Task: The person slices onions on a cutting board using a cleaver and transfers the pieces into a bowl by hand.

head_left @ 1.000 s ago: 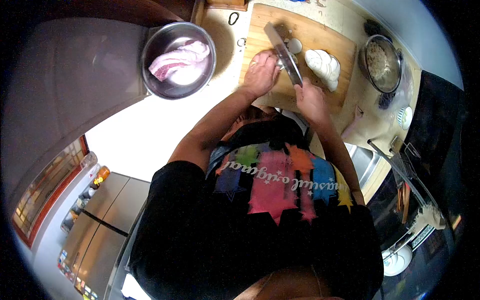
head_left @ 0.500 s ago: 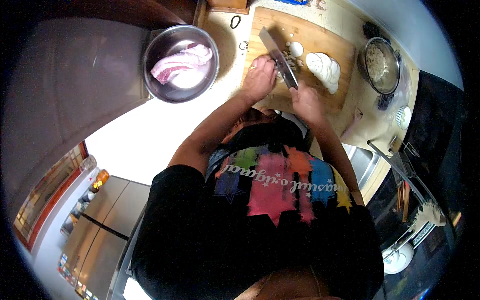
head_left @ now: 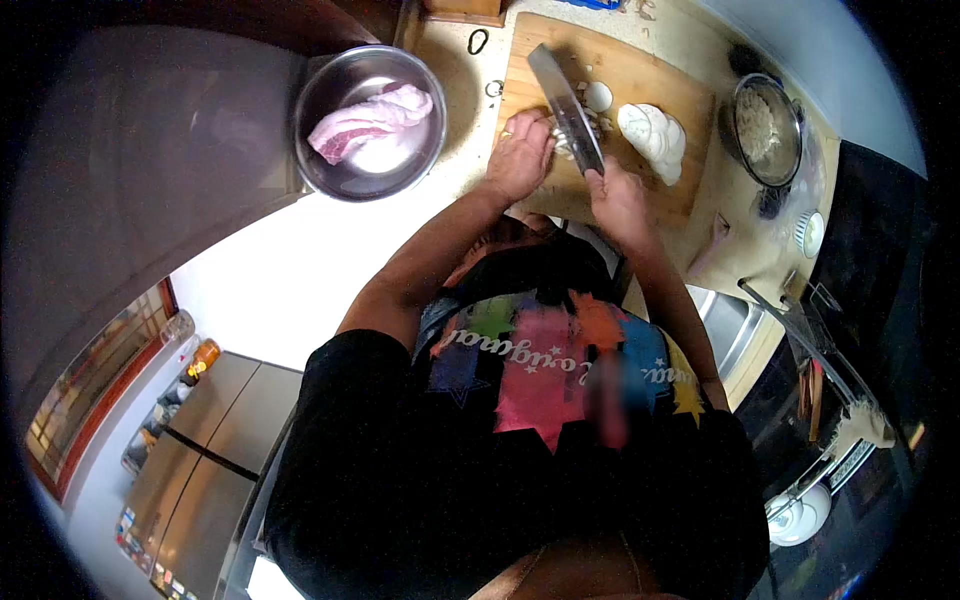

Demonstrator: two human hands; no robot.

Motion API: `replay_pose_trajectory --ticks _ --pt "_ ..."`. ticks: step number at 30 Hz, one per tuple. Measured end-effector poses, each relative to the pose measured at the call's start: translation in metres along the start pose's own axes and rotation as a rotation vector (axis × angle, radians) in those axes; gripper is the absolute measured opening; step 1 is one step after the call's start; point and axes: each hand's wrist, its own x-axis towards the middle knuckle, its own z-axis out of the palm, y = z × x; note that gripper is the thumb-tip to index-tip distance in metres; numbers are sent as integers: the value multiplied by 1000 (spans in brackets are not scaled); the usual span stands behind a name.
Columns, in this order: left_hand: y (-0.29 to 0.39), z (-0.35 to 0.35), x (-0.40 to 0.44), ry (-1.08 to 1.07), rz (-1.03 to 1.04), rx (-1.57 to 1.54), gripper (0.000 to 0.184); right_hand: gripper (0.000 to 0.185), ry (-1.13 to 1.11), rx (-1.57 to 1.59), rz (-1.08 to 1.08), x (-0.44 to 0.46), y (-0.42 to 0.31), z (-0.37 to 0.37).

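My right hand [head_left: 622,205] grips the handle of a cleaver [head_left: 563,98], its broad blade slanting away over a wooden cutting board [head_left: 620,60]. Beside the blade, my left hand [head_left: 522,155] rests on the board with fingers curled over small white cut pieces [head_left: 562,142]; how much lies under the fingertips is hidden. Just right of the blade is a round white slice [head_left: 598,96]. A fanned pile of white slices [head_left: 653,140], of a vegetable I cannot identify, lies farther right on the board.
Left of the board, a metal bowl [head_left: 438,150] holds a slab of raw meat [head_left: 370,122]. At right stand another metal bowl [head_left: 735,130] with pale chopped food and a small striped bowl [head_left: 808,234]. The sink [head_left: 730,325] and a dish rack are nearer me.
The cleaver and my right hand have shifted slightly right, away from my left fingers. My left hand stays on the white pieces. The whole view has moved a little.
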Motion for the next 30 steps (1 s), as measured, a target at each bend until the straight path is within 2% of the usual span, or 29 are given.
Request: replay_pose_trajectory --ticks 2,8,12,14,18,23,26,29,30 --pt "4 -2 1 -118 -35 76 27 23 -24 -54 -10 3 -2 7" --pt "-3 1 1 -117 27 70 26 22 -1 -113 -21 27 18 39" --pt "-1 -6 -2 -66 -20 -36 26 25 24 60 28 17 4 19" --pt "1 -10 -5 -5 16 3 23 25 7 2 1 10 2 16" --pt "-5 -4 -6 -89 17 38 22 27 -49 -95 -39 12 9 30" --pt "-13 -2 -4 -135 121 98 28 27 -20 -58 -4 28 12 43" --pt "-8 -10 -6 -138 46 -21 29 26 -13 -23 20 26 7 40" --pt "0 -23 -10 -62 -34 33 30 25 -15 36 32 20 -6 24" --pt "-6 -21 -11 -50 24 10 31 26 -31 47 47 15 -7 21"
